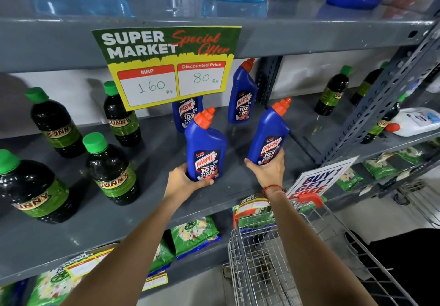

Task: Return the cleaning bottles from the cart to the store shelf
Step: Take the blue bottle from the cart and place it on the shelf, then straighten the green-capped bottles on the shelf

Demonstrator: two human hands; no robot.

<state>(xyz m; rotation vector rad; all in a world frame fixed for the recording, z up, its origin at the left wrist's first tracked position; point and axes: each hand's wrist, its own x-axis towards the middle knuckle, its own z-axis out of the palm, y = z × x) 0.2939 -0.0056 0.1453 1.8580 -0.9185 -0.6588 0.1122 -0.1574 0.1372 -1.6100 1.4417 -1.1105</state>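
Observation:
My left hand [183, 183] grips the base of a blue Harpic bottle [206, 148] with a red cap, upright at the front of the grey shelf [152, 212]. My right hand [267, 170] holds a second blue Harpic bottle [270, 136] from below, tilted right, just over the shelf. Two more Harpic bottles stand further back: one [241, 93] upright near the wall, another [187, 112] partly hidden behind the price sign. The wire cart [266, 265] with a red handle sits below my right arm; its visible basket holds no bottles.
Several dark Sunny bottles [112, 170] with green caps stand on the shelf's left half. A yellow-green price sign [169, 67] hangs from the shelf above. A slotted steel upright [371, 105] bounds the bay at right. Green packets [195, 234] fill the lower shelf.

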